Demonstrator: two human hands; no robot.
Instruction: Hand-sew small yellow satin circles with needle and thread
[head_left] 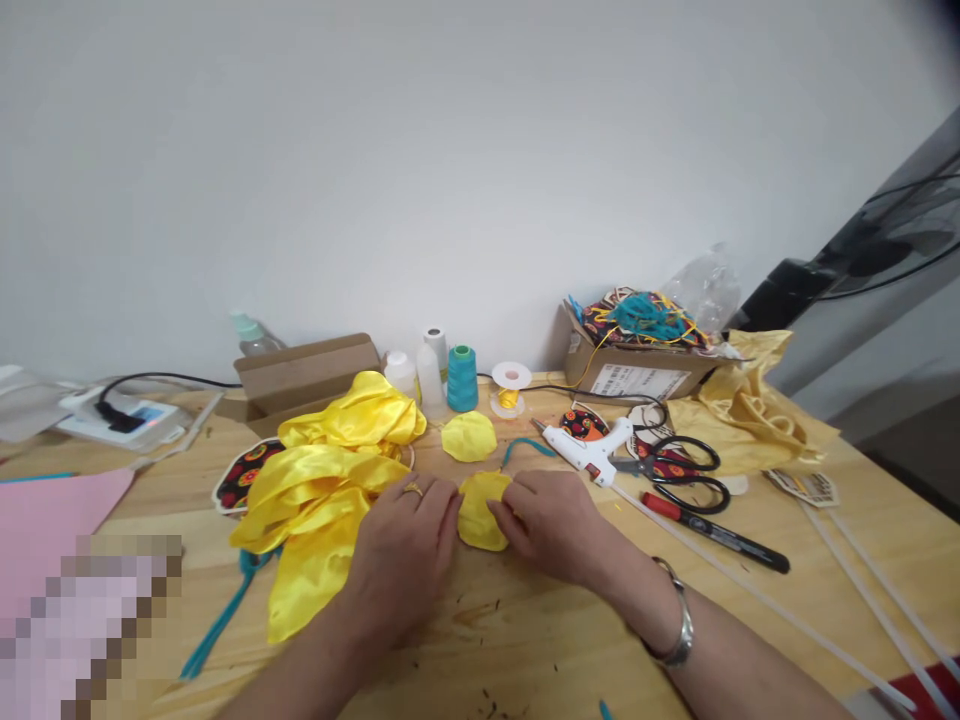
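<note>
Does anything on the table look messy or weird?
A bit messy: dark specks are scattered on the wooden table nearest the person, perhaps unswept scraps. A yellow cord also dangles over the side of the cardboard box, not tucked inside.

A plain, smooth, pale-grey wall [465,150] spans ten to two o'clock under soft, diffuse light. Below it, toward six o'clock, spreads a pale, visibly grained wooden worktop [540,625]. Near three o'clock stands a black fan [885,257], partly cropped.
</note>
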